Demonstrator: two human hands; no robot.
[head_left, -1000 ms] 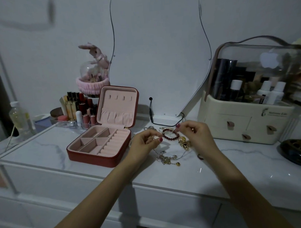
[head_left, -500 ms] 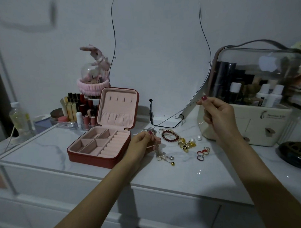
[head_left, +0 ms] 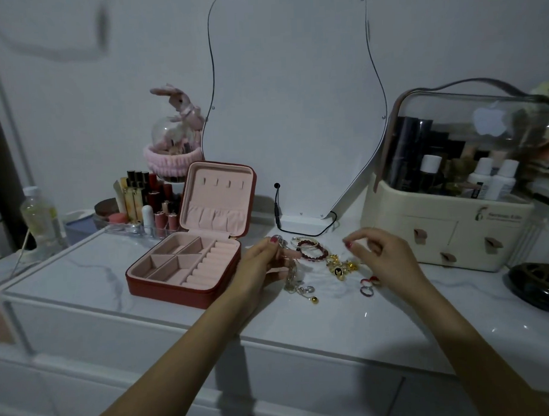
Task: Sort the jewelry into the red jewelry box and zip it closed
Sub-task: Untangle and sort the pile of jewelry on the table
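With the red jewelry box [head_left: 188, 267] lying open just left of her fingers, ready for loading, the left hand [head_left: 262, 264] pinches a silver chain [head_left: 291, 269] while the right hand [head_left: 384, 260] hovers, fingers loosely curled, over gold pieces [head_left: 342, 266] on the counter [head_left: 349, 323].

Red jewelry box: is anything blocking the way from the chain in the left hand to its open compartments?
Nothing visible does. The red jewelry box sits open with its lid up, right beside the left hand, which holds the silver chain. The compartments look empty, and only bare tabletop lies between them.
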